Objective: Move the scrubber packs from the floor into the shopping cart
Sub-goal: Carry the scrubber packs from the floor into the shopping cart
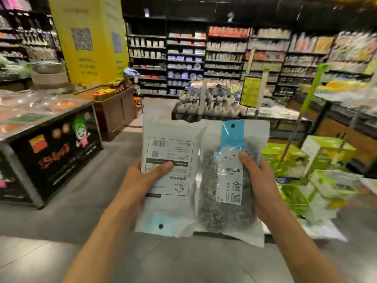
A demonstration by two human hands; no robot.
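The person shows only two arms and two hands. Both forearms are bare up to the lower edge of the picture; no sleeve, cuff or fabric covers them. The left hand (140,180) wears no glove, and I see no ring on its fingers and no watch or band on the wrist. The right hand (259,184) is bare in the same way, without glove or bracelet. The nails that show, on the left thumb and one right finger, are short and unpainted. The picture is a little blurred, so finer marks cannot be told.
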